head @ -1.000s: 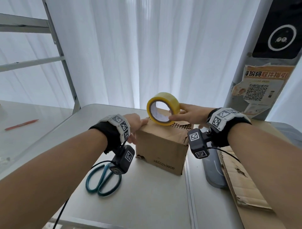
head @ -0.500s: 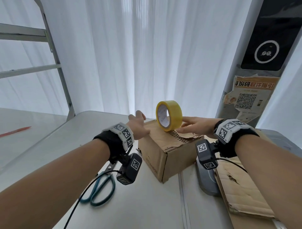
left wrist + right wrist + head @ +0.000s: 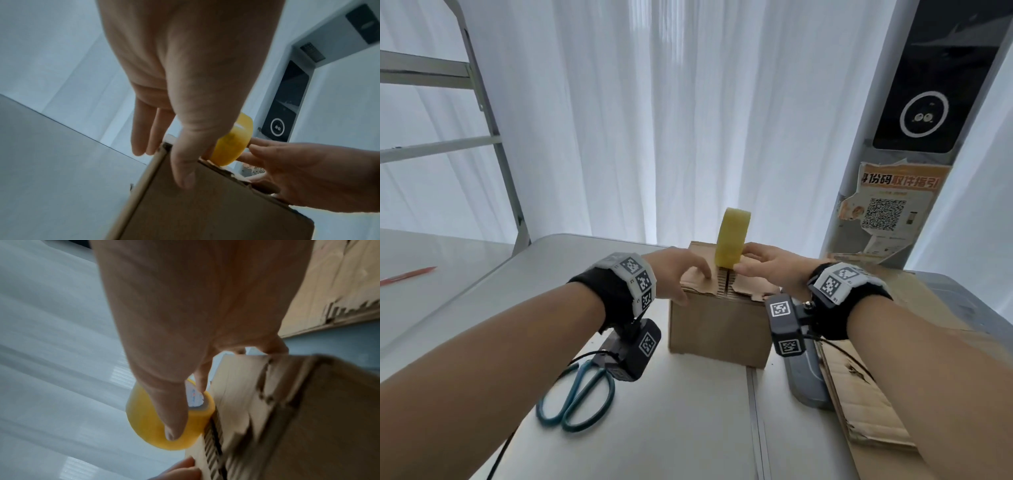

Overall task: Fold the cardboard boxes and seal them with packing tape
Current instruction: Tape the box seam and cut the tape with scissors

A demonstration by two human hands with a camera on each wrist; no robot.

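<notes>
A small brown cardboard box stands on the grey table, its torn top flaps folded down to a middle seam. My right hand grips a yellow tape roll, held upright and edge-on over that seam. The right wrist view shows the thumb on the roll and a finger inside its core. My left hand rests on the left top flap. In the left wrist view, its straight fingers lie over the box top and the thumb lies on the near face.
Teal-handled scissors lie on the table to the left of the box. A flattened cardboard sheet and a grey object lie to the right. A red pen is far left. A pillar with a QR poster stands behind.
The box has turned so a flat face points at me. The tape roll has swung edge-on above the seam. My left hand has come down onto the left flap.
</notes>
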